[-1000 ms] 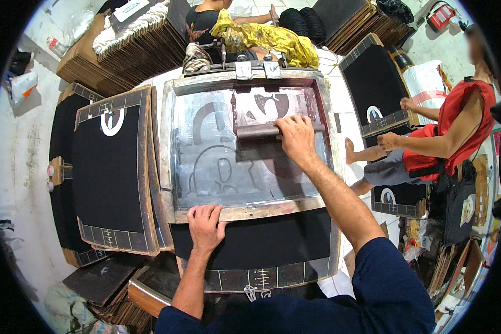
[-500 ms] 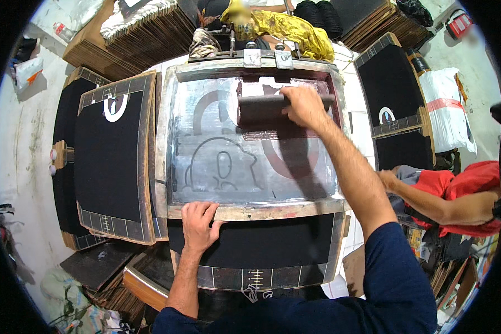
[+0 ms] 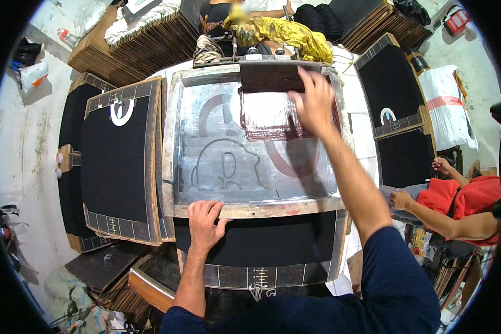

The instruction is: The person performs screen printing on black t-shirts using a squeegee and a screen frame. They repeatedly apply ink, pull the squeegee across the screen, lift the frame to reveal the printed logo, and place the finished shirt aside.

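Observation:
A screen-printing frame (image 3: 254,210) with a wooden border and pale mesh lies over a black fabric-covered board (image 3: 261,239). At its near edge, my left hand (image 3: 205,224) grips the wood, fingers on top and thumb at the front. A wide dark squeegee (image 3: 268,77) leans against the frame's far side. My right hand (image 3: 315,106) is just off the squeegee's right end, fingers apart, holding nothing. Dark maroon ink (image 3: 261,135) rims a shiny rectangle of mesh below the squeegee. The mesh also bears grey and maroon ring shapes and a rounded cartoon outline (image 3: 228,165).
To the left stand black fabric-covered boards (image 3: 117,167), one with a white ring print. More printed boards (image 3: 392,83) are at right, beside a white wrapped bundle (image 3: 442,106). A co-worker in red (image 3: 456,200) is at right. Yellow cloth (image 3: 284,36) drapes behind the frame.
My right hand has let go of the squeegee, which now rests farther back against the frame's far side. The left hand keeps its grip. The co-worker's second hand has come into view.

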A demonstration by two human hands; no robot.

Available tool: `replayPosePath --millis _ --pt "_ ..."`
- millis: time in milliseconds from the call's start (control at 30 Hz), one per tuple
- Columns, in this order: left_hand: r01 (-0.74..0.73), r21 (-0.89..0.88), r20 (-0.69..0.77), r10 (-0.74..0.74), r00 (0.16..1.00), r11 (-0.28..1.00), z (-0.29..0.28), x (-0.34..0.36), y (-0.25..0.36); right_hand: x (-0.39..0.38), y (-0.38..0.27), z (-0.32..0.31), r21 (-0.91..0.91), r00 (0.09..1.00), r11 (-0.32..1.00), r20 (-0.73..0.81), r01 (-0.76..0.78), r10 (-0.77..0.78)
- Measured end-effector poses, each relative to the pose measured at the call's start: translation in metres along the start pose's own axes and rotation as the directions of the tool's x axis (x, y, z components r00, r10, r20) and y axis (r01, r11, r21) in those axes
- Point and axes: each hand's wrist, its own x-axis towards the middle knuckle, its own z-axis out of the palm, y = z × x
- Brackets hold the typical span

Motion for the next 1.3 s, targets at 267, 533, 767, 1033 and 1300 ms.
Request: replayPosePath --millis 267,533,767,1033,1300 --pt "-0.156 0.071 -0.055 0.16 0.986 0.985 -0.105 0.039 0.051 -0.151 -0.158 -0.159 0.036 0.992 0.999 0.127 -0.019 0.014" --pt "-0.085 0.194 -0.837 0.21 0.505 0.977 -0.152 0.083 -0.021 0.049 -0.192 -0.233 -0.085 0.984 0.995 -0.165 0.05 -0.064" --pt "0.712 0.225 -0.093 -0.713 0.695 0.665 -0.005 -0.15 -0.227 0.168 -0.188 -0.26 -0.217 0.981 0.958 -0.001 -0.189 0.193" --pt "0.783 0.372 -0.039 -0.834 0.55 0.499 0.013 -0.273 -0.267 0.239 -0.161 -0.267 -0.302 0.981 0.941 0.071 -0.15 0.179" --pt "0.423 0.736 0.142 -0.731 0.667 0.528 0.0 -0.252 -0.274 0.258 -0.139 -0.267 -0.351 0.985 0.931 0.099 -0.101 0.144"
